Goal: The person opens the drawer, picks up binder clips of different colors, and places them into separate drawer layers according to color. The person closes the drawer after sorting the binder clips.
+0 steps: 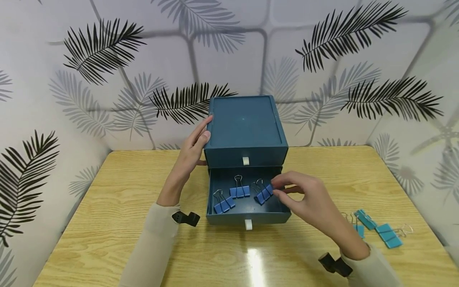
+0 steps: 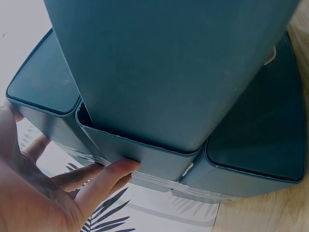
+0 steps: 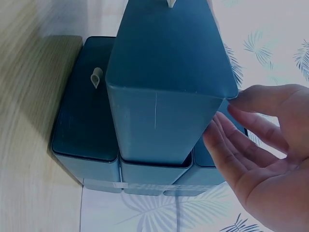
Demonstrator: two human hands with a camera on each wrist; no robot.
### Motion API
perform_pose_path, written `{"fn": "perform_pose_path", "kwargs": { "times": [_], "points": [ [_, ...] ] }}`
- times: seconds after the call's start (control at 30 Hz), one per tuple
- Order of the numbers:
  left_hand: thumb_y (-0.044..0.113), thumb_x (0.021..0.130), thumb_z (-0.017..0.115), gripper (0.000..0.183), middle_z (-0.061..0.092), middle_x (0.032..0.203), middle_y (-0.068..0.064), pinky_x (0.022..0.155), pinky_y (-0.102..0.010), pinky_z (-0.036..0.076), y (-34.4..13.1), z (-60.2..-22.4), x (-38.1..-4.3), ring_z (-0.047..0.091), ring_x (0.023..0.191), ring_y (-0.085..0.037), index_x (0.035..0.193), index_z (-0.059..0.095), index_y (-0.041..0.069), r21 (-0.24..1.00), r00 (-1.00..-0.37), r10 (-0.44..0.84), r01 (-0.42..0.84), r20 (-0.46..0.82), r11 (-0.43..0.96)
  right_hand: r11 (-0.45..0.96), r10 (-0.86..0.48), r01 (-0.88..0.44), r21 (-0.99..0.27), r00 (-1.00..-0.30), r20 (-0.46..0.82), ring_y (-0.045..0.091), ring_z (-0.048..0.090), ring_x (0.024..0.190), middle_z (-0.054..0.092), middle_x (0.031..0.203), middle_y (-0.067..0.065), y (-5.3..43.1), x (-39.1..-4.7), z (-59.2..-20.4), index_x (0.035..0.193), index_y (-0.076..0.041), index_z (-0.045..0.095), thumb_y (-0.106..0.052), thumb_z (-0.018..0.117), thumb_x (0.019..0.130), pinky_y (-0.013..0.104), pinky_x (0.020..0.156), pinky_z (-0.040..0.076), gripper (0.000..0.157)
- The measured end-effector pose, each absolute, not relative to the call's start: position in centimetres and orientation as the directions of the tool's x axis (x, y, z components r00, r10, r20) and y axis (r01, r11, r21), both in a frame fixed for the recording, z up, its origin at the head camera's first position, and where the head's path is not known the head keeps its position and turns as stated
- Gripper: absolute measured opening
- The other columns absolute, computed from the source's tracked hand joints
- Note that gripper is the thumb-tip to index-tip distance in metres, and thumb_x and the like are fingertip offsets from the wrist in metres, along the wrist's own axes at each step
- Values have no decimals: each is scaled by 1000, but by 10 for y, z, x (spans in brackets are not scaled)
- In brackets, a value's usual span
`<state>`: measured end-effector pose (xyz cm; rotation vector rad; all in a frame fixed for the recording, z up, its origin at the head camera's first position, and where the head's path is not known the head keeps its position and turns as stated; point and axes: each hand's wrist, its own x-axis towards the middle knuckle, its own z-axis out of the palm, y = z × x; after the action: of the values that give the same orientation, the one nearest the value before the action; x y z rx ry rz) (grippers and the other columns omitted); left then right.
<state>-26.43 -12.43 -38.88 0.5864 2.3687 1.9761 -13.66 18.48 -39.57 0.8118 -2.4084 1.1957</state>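
Note:
A dark blue drawer cabinet (image 1: 247, 123) stands at the back of the table with a drawer (image 1: 247, 218) pulled out below its top one. My left hand (image 1: 191, 149) rests against the cabinet's left side, fingers extended along it. Over the open drawer's right wall reaches my right hand (image 1: 305, 195), thumb and fingertips pinching the right end of a blue binder clip (image 1: 264, 194). Two more blue binder clips lie in the drawer, one in the middle (image 1: 239, 191) and one at the left (image 1: 224, 205). The clips are hidden in both wrist views.
Several teal binder clips (image 1: 389, 236) lie on the wooden table (image 1: 118, 223) to the right, partly behind my right forearm. White pull tabs (image 1: 246, 161) stick out from the drawer fronts. Leaf-patterned covering (image 1: 251, 52) rises close behind the cabinet.

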Motion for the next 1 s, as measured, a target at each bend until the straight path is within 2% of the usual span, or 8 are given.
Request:
{"fn": "perform_pose_path", "kwargs": {
  "times": [0.23,0.47,0.67,0.87,1.0],
  "points": [
    [43,109,44,51,21,169,8,84,-76,48,-124,-388,-263,28,151,-31,159,35,44,952,-928,291,277,232,127,424,-302,-604,-675,-797,524,14,72,92,74,106,-1,186,-119,-397,109,-17,76,6,79,86,26,76,60,33],
    [47,108,44,50,21,168,11,84,-75,49,-124,-389,-263,28,151,-29,158,36,46,949,-925,292,289,242,128,361,-272,-613,-703,-790,549,16,72,89,75,106,1,185,-105,-400,117,-13,74,8,78,85,27,73,60,38],
    [39,110,42,52,18,170,7,84,-78,47,-124,-389,-264,26,152,-31,161,33,40,953,-927,294,279,234,121,285,-275,-586,-759,-808,521,13,73,87,76,101,4,181,-94,-405,112,-12,74,13,76,85,29,73,61,37],
    [31,111,41,55,16,171,-2,87,-77,46,-124,-387,-265,25,152,-35,164,30,28,957,-931,297,260,213,127,243,-308,-584,-775,-804,509,13,74,88,76,99,8,175,-84,-411,112,-8,73,16,75,84,30,72,61,37],
    [31,111,41,54,17,171,-2,86,-77,47,-124,-387,-265,25,152,-34,164,30,29,957,-930,294,264,220,121,246,-341,-585,-773,-799,496,15,74,85,76,99,4,170,-82,-420,112,-6,73,13,75,86,30,70,61,32]
  ]
}}
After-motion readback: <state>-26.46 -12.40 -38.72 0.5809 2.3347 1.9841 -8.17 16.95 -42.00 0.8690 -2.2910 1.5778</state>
